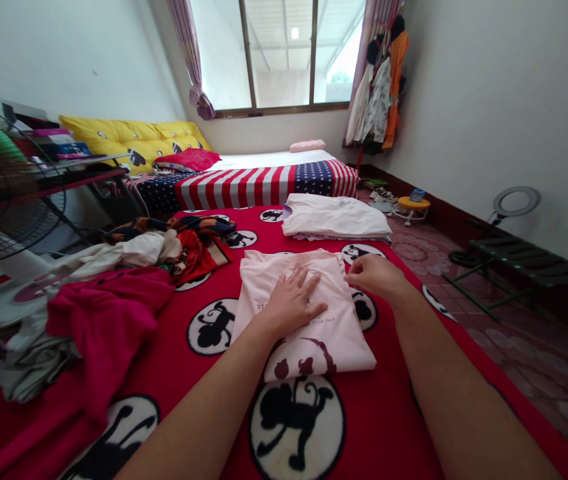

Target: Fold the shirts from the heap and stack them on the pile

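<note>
A pale pink folded T-shirt (304, 340) with dark print lies on the red monkey-print blanket (204, 360). My left hand (291, 303) rests flat on its middle, fingers slightly spread. My right hand (371, 277) is curled at the shirt's upper right edge, its fingertips against the fabric. Whether those fingers pinch the cloth is hidden. Beyond the shirt sits a stack of folded white garments (334, 217), out of reach of neither hand's contact.
A heap of crumpled clothes (107, 320), with crimson, white and patterned pieces, lies to the left. A metal fan (9, 193) and a cluttered table (77, 175) stand at far left. A flag-patterned bed cover (249, 187) lies ahead. A green rack (524, 263) stands on the tiled floor at right.
</note>
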Available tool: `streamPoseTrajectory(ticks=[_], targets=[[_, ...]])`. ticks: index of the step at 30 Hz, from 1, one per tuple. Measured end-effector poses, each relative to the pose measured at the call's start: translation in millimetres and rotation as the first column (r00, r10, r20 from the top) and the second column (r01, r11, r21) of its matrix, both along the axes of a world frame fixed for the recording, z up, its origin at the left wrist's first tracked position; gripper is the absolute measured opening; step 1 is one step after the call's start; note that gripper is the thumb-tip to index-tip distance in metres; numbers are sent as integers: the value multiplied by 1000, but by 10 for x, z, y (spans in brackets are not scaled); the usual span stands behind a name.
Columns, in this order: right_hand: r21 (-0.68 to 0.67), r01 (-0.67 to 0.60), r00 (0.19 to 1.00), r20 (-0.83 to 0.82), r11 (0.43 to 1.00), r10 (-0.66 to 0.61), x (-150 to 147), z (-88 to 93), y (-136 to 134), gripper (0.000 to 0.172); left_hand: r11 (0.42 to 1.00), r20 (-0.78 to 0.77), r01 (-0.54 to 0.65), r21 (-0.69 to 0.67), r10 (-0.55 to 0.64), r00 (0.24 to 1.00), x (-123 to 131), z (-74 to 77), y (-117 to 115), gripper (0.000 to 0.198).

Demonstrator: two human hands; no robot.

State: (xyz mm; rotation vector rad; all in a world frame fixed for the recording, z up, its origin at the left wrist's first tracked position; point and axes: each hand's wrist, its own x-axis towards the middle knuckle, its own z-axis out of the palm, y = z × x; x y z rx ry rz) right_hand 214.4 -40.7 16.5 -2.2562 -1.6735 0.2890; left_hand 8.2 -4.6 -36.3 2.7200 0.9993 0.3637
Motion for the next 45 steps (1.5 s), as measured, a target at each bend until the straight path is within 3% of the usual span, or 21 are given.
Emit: streamPoseTrajectory(ticks=[3, 5, 10, 12, 17, 20, 24, 30, 33, 37, 40, 42, 45], targets=[[327, 26, 999, -34, 945, -16, -79, -107, 109, 12, 1000, -14, -6, 7, 6, 1000, 1, 4, -17, 70], [409, 43, 998, -60, 912, -20, -112, -222, 171, 16, 1000, -15, -6, 10, 6, 1000, 1, 12, -25, 70], [268, 187, 982, -63, 945, -176, -109, -448, 200, 22, 1000, -15, -6, 24, 6, 1000, 9, 15, -34, 69], [250, 159, 985, -101, 955, -138, -105, -485, 194, 21, 1000, -18, -6, 28, 6, 1000, 15, 5, -31, 69], [390, 84, 973, -232, 917, 10, -153, -515, 227, 12, 999, 34, -3, 40, 2, 999, 23, -21, -13, 68], [393, 28, 957, -276, 919, 89, -175, -526, 253, 14, 999, 74, 5, 42, -8, 997, 24, -15, -13, 68], [413, -27, 949, -275, 911, 152, -166, -541, 275, 14, 995, 127, 58, 76, -67, 990, 29, 2, -20, 56], [476, 8, 920, -348, 879, 180, -173, -507, 280, 18, 991, 192, 88, 100, -106, 976, 24, -15, -13, 45], [513, 84, 823, -519, 854, 231, -213, -452, 256, 23, 992, 218, 89, 90, -107, 970, 26, -19, -9, 47], [370, 199, 484, -843, 908, 237, -233, -393, 215, 31, 993, 275, 92, 69, -108, 955, 34, -2, -11, 57], [273, 180, 261, -940, 945, 222, -209, -366, 194, 29, 992, 308, 98, 77, -118, 944, 38, 22, -23, 55], [242, 140, 197, -957, 960, 212, -201, -350, 183, 32, 993, 331, 76, 89, -101, 938, 42, 42, -38, 47], [224, 75, 193, -959, 972, 206, -231, -327, 168, 37, 996, 390, 6, 94, -42, 920, 50, 77, -66, 33]])
